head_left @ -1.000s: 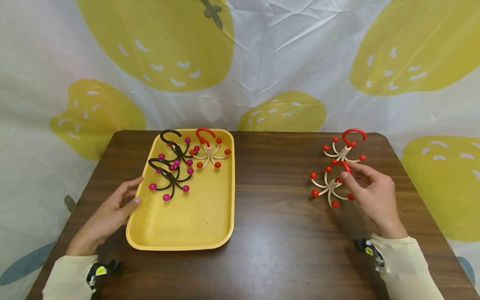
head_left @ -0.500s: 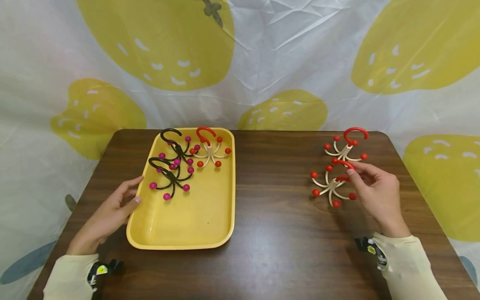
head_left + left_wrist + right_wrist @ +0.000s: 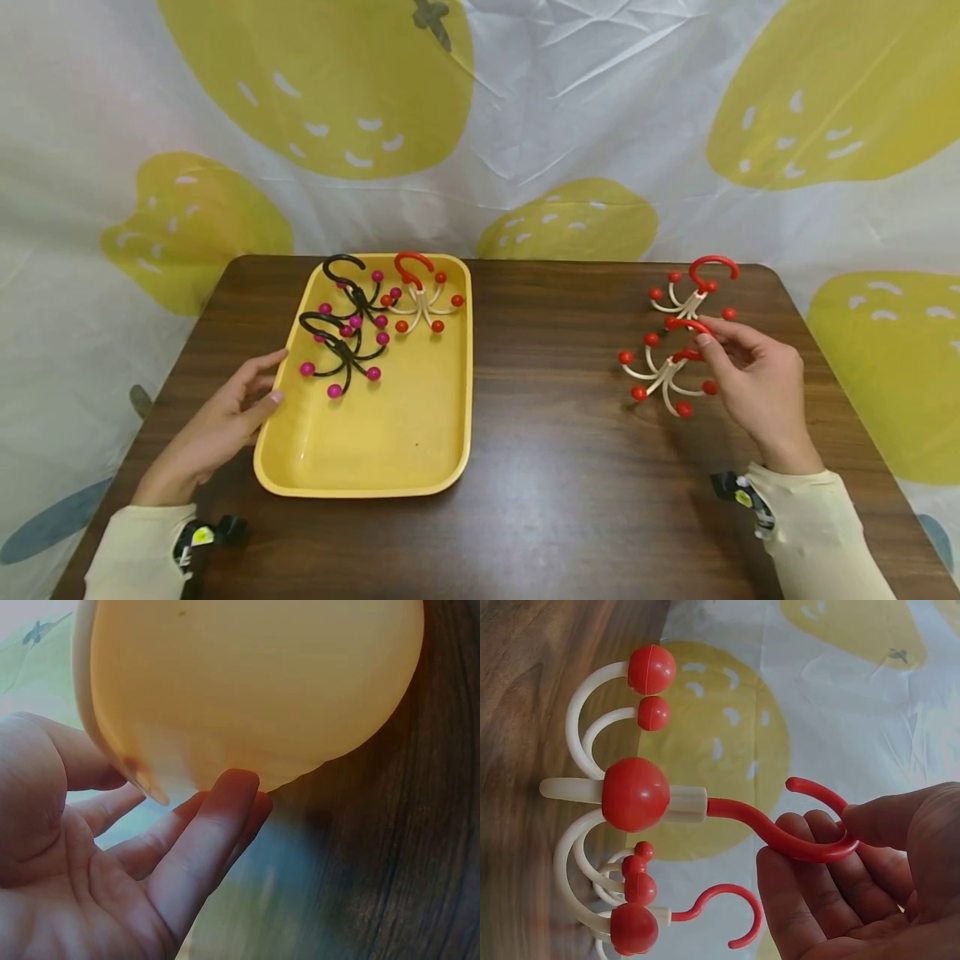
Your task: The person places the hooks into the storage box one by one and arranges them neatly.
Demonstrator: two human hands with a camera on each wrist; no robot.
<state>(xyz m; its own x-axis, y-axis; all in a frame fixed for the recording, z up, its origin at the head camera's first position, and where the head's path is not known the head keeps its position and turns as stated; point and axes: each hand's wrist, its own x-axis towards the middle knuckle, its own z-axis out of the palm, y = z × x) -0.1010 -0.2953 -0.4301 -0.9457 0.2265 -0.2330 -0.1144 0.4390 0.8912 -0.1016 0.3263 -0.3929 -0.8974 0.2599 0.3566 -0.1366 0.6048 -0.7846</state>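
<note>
On the right, my right hand [image 3: 761,392] pinches the red hook [image 3: 810,844] of a rotating hook hanger [image 3: 665,372] between thumb and fingers. Its curved arms are cream, each tipped with a red ball, and hang below the hook. Close behind it on the table is a matching red-and-cream hanger [image 3: 688,304]. At the left, my left hand [image 3: 217,425] holds the long left side of a yellow tray [image 3: 467,392], thumb at the rim and fingers against the outer wall [image 3: 240,787]. Inside the tray lie two black hangers [image 3: 345,354] with magenta balls and one red-and-cream hanger [image 3: 422,302].
The brown wooden table [image 3: 555,500] carries everything; bare wood shows between the tray and the right-hand hangers. A white curtain [image 3: 585,108] with a yellow fruit print hangs right behind the table's back edge.
The hanger in my right hand has turned slightly, its red balls shifting round, and the hand has drifted a little to the right. My left hand stays at the tray.
</note>
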